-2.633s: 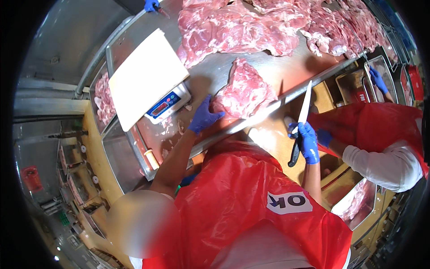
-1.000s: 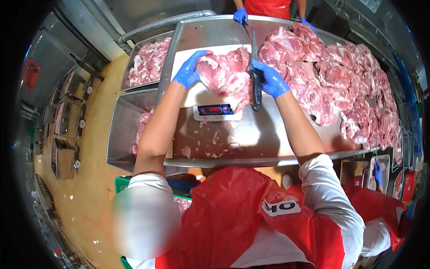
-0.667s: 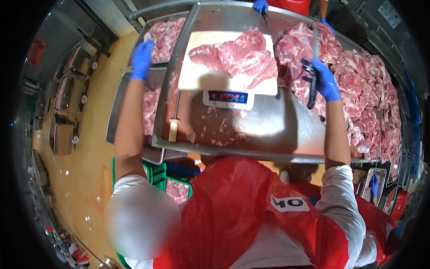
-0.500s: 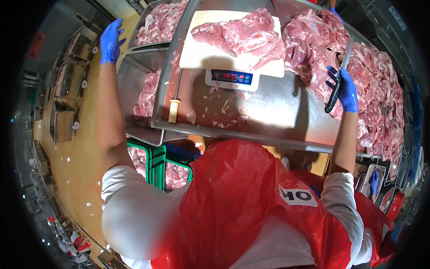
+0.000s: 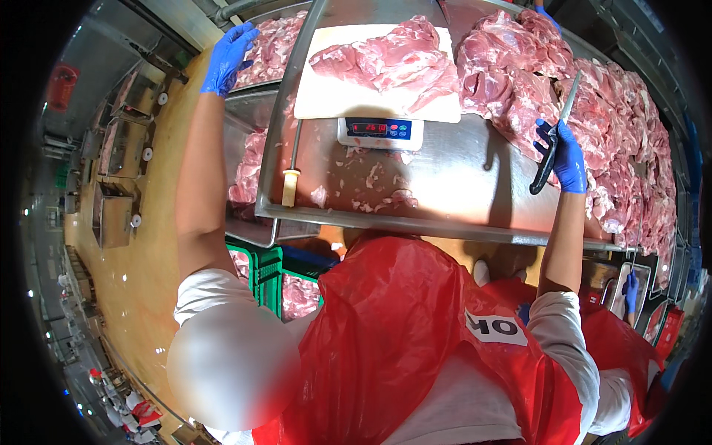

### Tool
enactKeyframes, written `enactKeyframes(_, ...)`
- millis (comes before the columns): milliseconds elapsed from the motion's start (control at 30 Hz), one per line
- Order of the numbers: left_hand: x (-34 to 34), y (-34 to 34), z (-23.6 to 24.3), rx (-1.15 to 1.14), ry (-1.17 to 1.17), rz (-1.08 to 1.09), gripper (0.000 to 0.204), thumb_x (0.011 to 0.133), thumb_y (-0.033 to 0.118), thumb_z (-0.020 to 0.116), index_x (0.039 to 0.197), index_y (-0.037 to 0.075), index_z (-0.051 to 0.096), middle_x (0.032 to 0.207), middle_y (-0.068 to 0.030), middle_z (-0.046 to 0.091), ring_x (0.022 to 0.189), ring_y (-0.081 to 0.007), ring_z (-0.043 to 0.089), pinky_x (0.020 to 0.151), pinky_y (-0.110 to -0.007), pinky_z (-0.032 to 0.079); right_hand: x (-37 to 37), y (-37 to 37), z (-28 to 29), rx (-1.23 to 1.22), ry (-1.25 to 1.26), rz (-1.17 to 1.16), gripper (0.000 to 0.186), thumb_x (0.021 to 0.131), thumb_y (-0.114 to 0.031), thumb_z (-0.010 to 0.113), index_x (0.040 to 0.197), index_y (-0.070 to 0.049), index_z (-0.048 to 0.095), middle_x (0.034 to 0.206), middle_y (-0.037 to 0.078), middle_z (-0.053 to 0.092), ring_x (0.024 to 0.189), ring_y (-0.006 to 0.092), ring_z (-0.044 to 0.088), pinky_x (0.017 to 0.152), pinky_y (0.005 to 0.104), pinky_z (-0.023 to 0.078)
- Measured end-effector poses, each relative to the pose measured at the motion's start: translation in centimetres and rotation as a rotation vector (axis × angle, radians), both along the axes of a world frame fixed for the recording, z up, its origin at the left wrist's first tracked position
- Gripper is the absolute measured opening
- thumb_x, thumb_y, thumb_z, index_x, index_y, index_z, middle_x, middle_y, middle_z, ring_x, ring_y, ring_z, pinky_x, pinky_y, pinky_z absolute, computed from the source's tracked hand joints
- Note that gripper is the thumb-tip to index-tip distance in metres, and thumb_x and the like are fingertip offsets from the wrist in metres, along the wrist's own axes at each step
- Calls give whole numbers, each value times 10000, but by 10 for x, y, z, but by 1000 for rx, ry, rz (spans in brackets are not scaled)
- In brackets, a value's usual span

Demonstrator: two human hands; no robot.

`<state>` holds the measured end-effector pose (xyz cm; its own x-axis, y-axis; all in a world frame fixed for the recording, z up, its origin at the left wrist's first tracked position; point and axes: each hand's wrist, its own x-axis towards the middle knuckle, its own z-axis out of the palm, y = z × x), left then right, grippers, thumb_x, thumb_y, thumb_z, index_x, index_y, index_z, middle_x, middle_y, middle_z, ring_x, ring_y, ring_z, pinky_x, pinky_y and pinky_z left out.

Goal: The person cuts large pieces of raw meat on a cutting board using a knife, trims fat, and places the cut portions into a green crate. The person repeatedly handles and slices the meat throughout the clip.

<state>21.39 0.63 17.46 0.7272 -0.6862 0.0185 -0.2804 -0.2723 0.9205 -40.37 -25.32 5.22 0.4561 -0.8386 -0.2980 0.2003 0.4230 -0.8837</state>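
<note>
My right hand (image 5: 570, 159), in a blue glove, grips a knife (image 5: 546, 167) by its black handle. The blade points away from me, over the right-hand pile of raw meat (image 5: 512, 67). At the far left, my left hand (image 5: 227, 61), also gloved in blue, is held open at the edge of a metal tray of meat pieces (image 5: 276, 44). Nothing shows in its fingers. Between my hands, a large piece of raw meat (image 5: 393, 63) lies on a white cutting board (image 5: 319, 104). That board rests on a digital scale (image 5: 380, 133) with a lit red display.
The metal work table (image 5: 445, 178) has a raised rim and small meat scraps. A rod with a cream handle (image 5: 290, 188) lies along its left side. A deeper metal bin (image 5: 252, 111) and green crates (image 5: 267, 274) stand left. Another person's gloved hand (image 5: 631, 291) is at right.
My left hand has moved right and slightly away from me, from over the floor to the far tray. My right hand still holds the knife and has shifted slightly nearer to me.
</note>
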Motion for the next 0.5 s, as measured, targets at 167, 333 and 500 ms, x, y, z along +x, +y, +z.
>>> enactKeyframes(167,-3,-2,-11,85,-94,-147,637,834,383,715,1370,125,485,1307,-105,546,1143,-242,548,900,-413,475,1,11,-8,-3,-42,0,295,951,-382,565,949,-87,579,1206,174,623,1094,278,582,902,443,480)
enactKeyframes(333,11,-20,-55,196,-436,-477,892,730,337,828,1449,81,367,1349,-140,515,1189,-275,525,989,-397,440,62,28,-11,-65,-138,-9,300,975,-276,537,1041,9,604,1130,162,652,973,236,639,850,361,528)
enactKeyframes(500,-1,-67,-104,75,-671,-726,973,664,289,873,1441,19,353,1366,-205,497,1233,-345,509,1042,-395,411,175,2,13,-193,-48,70,354,978,-241,532,1175,48,588,1053,98,667,866,141,631,806,282,524)
